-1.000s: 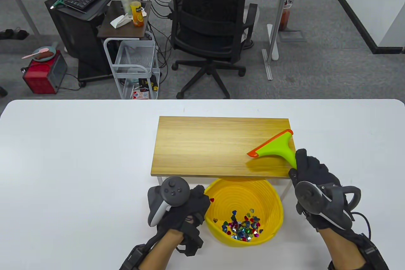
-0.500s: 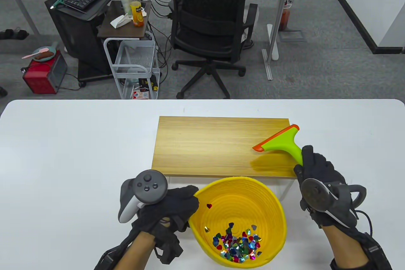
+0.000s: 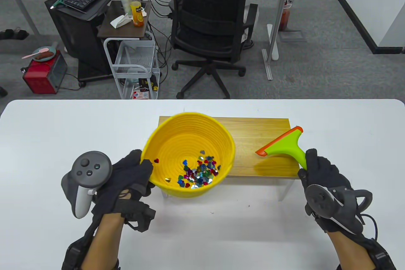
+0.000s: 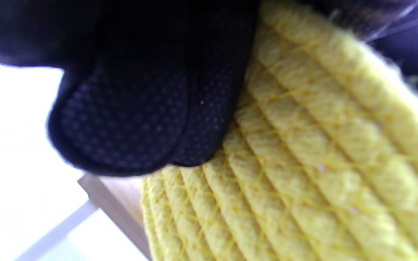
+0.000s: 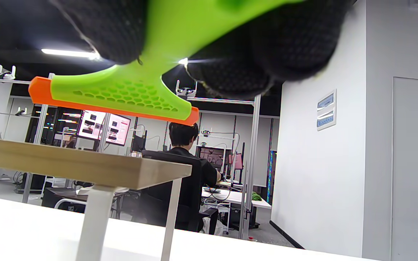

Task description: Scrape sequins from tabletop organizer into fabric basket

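A yellow woven fabric basket (image 3: 164, 143) is held up over the left part of the wooden tabletop organizer (image 3: 259, 156). It is tilted and holds several coloured sequins (image 3: 199, 173). My left hand (image 3: 133, 175) grips its left rim; in the left wrist view my fingers (image 4: 140, 108) press on the basket's outer wall (image 4: 303, 163). My right hand (image 3: 319, 172) grips the handle of a green scraper with an orange blade (image 3: 281, 146), held just above the organizer's right end. The scraper (image 5: 122, 98) also shows in the right wrist view above the organizer's edge (image 5: 85, 166).
The organizer stands on white legs (image 3: 283, 189) on the white table (image 3: 47, 143). Beyond the table's far edge stand a black office chair (image 3: 208, 23) and a white wire cart (image 3: 133, 64).
My left hand has lifted the basket from the table in front of the organizer, up and left, over the organizer's left part. My right hand with the scraper has shifted slightly right.
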`<state>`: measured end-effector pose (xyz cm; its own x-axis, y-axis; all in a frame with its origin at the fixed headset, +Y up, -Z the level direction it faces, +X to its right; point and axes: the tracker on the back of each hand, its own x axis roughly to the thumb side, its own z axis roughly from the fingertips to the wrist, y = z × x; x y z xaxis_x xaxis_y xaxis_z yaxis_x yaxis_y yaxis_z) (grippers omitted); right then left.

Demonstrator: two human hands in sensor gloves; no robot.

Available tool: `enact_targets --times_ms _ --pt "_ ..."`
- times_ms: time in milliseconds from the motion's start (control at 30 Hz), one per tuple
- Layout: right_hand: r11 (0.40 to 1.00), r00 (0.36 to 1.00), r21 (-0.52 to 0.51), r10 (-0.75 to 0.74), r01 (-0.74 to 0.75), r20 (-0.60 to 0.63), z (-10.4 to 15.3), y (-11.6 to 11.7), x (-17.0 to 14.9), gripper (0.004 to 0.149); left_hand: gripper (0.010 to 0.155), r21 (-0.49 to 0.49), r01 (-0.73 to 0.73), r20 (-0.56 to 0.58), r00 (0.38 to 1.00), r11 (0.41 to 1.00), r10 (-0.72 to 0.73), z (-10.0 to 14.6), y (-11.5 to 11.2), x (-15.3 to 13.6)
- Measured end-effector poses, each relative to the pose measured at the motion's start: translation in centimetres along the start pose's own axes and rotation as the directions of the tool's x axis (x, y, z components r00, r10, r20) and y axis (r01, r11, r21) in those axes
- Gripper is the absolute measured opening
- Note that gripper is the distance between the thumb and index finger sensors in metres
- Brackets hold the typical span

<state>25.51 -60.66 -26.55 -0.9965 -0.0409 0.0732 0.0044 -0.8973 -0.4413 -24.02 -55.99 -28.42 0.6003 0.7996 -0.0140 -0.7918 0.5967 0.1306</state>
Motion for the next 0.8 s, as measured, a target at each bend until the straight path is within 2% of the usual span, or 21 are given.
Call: enact_targets --times_ms 133,267,400,533,800 --pt "1.0 1.0 -0.006 0.003 -0.003 0.001 0.3 -0.2 -0.2 0.062 0.058 0.164 -0.011 -0.06 0.998 0.986 0.021 -0.1 1.9 -1.8" --pt "1.0 1.0 -0.006 0.006 -0.006 0.004 0.6 0.0 -0.2 0.062 0.059 0.338 0.0 -0.1 0.994 0.941 0.037 0.2 3.9 -3.9" --pt "1.0 1.0 -0.004 0.0 0.0 0.009 0.7 0.4 0.0 0.062 0.059 0.458 0.056 -0.16 0.987 0.887 0.02 0.3 4.7 -6.5" --pt "1.0 1.0 -0.007 -0.007 0.007 0.013 0.8 0.5 0.1 0.062 0.06 0.495 0.104 -0.235 0.972 0.862 0.018 0.1 4.5 -9.3" --pt "1.0 1.0 -0.008 -0.009 0.01 0.026 0.7 0.6 0.6 0.062 0.06 0.458 0.107 -0.36 0.93 0.882 0.074 -0.3 2.8 -15.2"
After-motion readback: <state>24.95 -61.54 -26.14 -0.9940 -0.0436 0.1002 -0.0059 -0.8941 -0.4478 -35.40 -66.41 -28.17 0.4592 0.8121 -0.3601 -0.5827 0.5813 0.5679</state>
